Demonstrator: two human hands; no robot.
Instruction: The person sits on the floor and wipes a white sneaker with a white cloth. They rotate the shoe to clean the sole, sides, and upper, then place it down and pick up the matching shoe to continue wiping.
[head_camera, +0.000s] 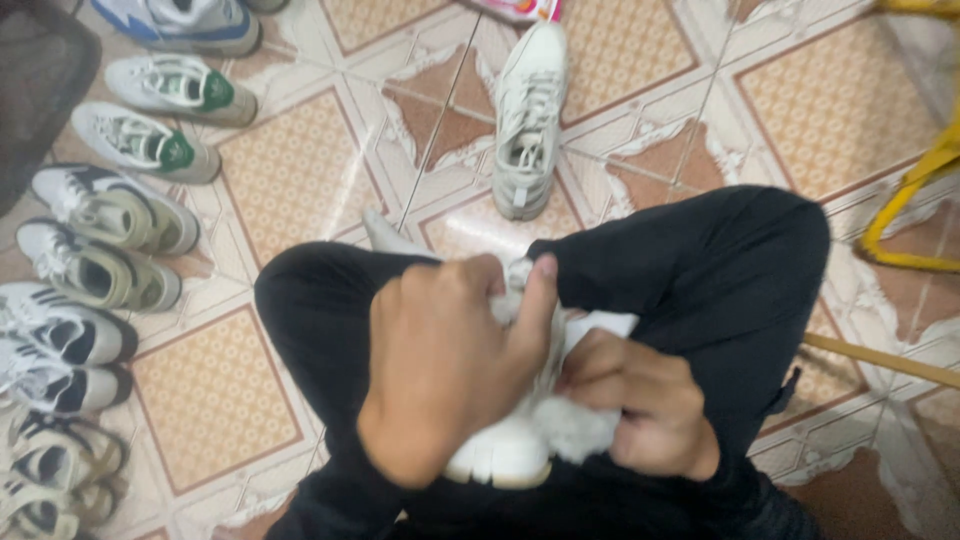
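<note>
Tiled floor (250, 400), sneaker row (90, 250) at left. We grip white shoe (505, 455) centre: left hand (450, 370) fingers wrapped around it, right hand (650, 405) clenching cloth (575, 425). Wiping underway, unfinished.

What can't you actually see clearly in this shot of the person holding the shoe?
- White shoe: mostly hidden by the left hand and right hand in the head view.
- White cloth: blurred, its shape unclear.
- Shoes along the left edge: cut off by the frame.
- Yellow frame: cut off at the right edge.

Patterned tile floor (215, 400) with sneaker row (95, 270), lone sneaker (527, 120)
</note>
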